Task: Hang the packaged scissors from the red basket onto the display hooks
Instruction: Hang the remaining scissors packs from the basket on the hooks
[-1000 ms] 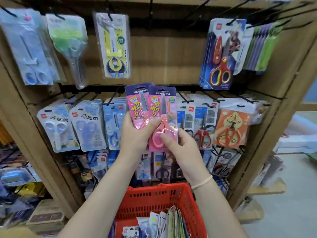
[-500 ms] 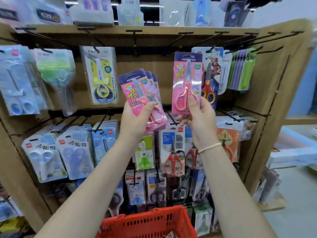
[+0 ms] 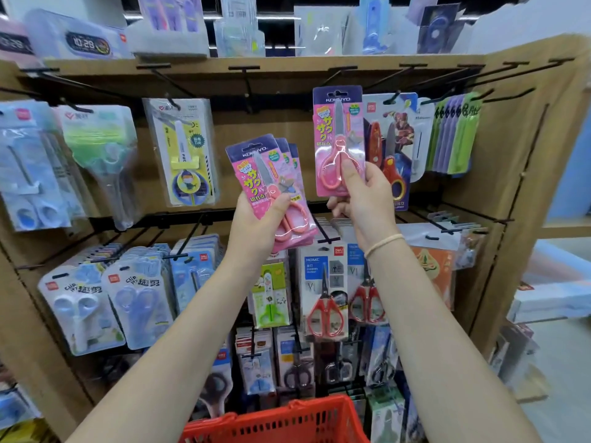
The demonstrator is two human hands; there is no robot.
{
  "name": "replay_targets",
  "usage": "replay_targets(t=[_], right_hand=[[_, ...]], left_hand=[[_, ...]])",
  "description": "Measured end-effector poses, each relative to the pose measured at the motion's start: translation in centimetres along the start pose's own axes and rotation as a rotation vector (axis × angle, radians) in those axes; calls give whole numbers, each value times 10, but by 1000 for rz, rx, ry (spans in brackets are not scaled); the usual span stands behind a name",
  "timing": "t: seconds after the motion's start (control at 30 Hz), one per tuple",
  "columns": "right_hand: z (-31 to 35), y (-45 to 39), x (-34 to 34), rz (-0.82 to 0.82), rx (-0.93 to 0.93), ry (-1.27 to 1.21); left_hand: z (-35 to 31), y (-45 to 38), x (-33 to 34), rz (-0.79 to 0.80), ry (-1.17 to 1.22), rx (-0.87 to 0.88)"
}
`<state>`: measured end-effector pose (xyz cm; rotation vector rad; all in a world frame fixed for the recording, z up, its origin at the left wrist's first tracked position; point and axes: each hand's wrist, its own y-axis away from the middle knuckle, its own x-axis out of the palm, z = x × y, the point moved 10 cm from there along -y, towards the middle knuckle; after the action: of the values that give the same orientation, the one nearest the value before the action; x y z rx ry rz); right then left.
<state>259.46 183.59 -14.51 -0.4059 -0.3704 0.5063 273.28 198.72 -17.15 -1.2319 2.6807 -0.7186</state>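
My right hand (image 3: pixel 361 193) pinches one pink packaged scissors (image 3: pixel 339 142) by its lower end and holds it upright, its top just below the upper row of black display hooks (image 3: pixel 335 73). My left hand (image 3: pixel 259 222) grips a fanned stack of pink scissors packs (image 3: pixel 271 183), tilted left, in front of the middle rail. The red basket (image 3: pixel 275 422) shows only its rim at the bottom edge, below my forearms.
The wooden display holds hung packs: yellow scissors (image 3: pixel 185 151) at the upper left, a red superhero pack (image 3: pixel 391 145) right behind the raised one, green and purple packs (image 3: pixel 454 132) to the right. Lower rows carry blue, red and green scissors. A wooden side panel (image 3: pixel 524 187) bounds the right.
My right hand has separated one pink pack from the stack and lifted it up and right toward the top hooks. My left hand rose with the other packs. The view tilted upward.
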Motion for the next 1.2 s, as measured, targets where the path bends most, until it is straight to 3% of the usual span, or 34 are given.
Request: replay_targets(t=[0.5,0.83,1.03,1.2], right_hand=[[-4,-6,0,-20,-6,70],[-34,-5,-8,-70,94,14],[-50,21,-2,-5,253,23],[-47,53,11,133,169,119]], left_hand=[[10,1,5,11,52,-34],[14,3,7,23,65,-49],[12,4,9,19,77,-20],[11,3,10,13,88,2]])
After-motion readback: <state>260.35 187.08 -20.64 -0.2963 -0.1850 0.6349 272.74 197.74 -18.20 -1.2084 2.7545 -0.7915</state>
